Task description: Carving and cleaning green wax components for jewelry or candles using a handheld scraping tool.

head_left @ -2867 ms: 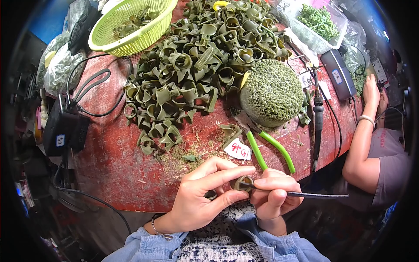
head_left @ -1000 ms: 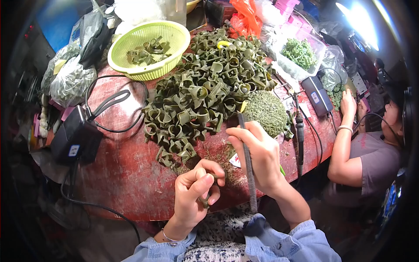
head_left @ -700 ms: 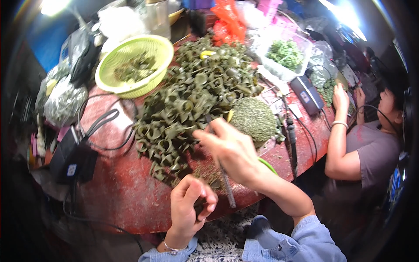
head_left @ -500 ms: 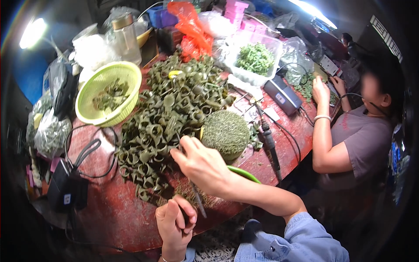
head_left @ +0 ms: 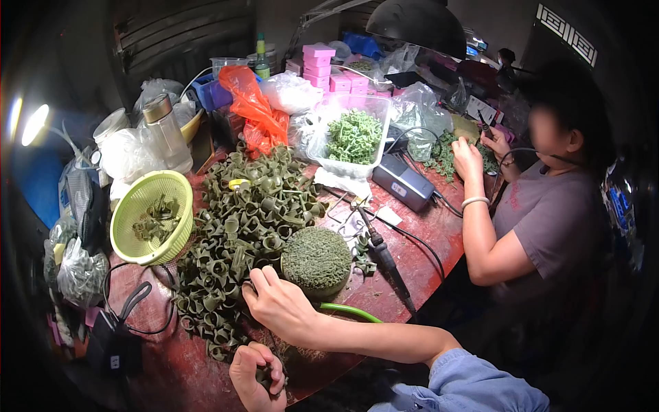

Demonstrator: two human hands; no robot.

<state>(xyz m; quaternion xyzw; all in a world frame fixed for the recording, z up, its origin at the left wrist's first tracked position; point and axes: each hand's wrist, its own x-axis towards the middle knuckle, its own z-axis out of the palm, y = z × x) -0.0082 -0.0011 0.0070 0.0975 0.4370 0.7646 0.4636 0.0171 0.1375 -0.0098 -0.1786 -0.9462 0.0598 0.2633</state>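
My right hand (head_left: 281, 307) reaches over the front of a heap of dark green ring-shaped wax-like pieces (head_left: 240, 226), fingers closed in a pinch. A thin metal tool is in this grip, mostly hidden by the hand now; half a second ago its narrow blade showed. Below it, by the table's near edge, my left hand (head_left: 255, 379) is curled closed, with something dark inside that I cannot make out. Just beyond my right hand stands a round, rough-topped green block (head_left: 316, 259). A green curved strip (head_left: 351, 312) lies beside my right forearm.
A yellow-green basket (head_left: 122, 221) with green pieces stands left, a clear tub (head_left: 374, 147) of lighter green pieces at the back. A pen-like corded tool (head_left: 386, 264) and black box (head_left: 405, 184) lie right. A co-worker (head_left: 542, 213) sits there. A cable (head_left: 137, 299) loops at left.
The view has shifted, so the table's things sit lower and further left. My right hand stays over the heap's front edge; the tool's blade below it no longer shows clearly. My left hand stays curled.
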